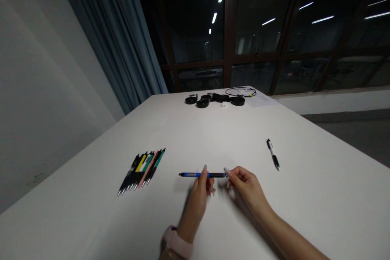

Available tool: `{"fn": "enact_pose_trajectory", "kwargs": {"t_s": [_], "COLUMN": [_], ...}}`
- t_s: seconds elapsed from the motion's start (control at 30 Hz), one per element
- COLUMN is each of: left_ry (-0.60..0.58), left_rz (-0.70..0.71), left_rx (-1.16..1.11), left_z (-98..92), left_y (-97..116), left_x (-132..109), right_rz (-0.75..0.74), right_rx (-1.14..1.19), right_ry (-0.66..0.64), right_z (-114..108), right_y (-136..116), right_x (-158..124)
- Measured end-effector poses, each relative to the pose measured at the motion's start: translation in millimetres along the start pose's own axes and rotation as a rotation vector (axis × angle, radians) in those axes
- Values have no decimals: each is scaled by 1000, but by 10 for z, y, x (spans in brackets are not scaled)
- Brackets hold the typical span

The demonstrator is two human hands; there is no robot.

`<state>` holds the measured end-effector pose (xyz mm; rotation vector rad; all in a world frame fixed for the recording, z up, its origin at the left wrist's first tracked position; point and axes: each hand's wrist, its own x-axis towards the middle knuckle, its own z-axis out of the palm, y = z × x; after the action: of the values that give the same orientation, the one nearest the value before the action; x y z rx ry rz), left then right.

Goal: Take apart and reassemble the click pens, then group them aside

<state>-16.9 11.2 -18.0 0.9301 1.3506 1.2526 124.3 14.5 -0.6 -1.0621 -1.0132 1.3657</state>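
Note:
A blue pen with black ends [191, 174] lies level across my hands, just above the white table [213, 138]. My left hand [199, 195] is closed around its middle, the thumb on top of the barrel. At the pen's right end, the thumb and fingers of my right hand [248, 187] pinch its tip. Part of the grip section is behind my left thumb. To the left lies a row of several pens [141, 170] in black, yellow, white, green and pink, side by side. A single white and black pen [273, 154] rests alone on the right.
Several round black items [202, 103] sit at the far end of the table, beside a small white object [224, 105]. A coiled black cable [240, 91] lies there with white paper [262, 100]. Behind are a blue curtain [122, 36] and dark windows [258, 12].

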Motion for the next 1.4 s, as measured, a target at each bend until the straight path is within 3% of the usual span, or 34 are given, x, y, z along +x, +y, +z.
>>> {"fn": "enact_pose_trajectory", "kwargs": {"t_s": [0.13,0.83,1.1,1.4], "left_ry": [11,116,136,116], "left_rz": [-57,42,40,20], "left_rx": [-61,-99,-160,-184], "left_z": [5,-9,-5,13], "left_y": [0,-47,-41,19], "left_x": [2,21,34,13], "right_rz": [-5,-51,-30,-100], "right_rx": [-5,-67,45,-79], "right_ry": [10,57,-20,-54], "right_z": [1,-49,-77,-88], "right_y": [-1,-41,10,17], "right_x": [-2,13,42,16]}}
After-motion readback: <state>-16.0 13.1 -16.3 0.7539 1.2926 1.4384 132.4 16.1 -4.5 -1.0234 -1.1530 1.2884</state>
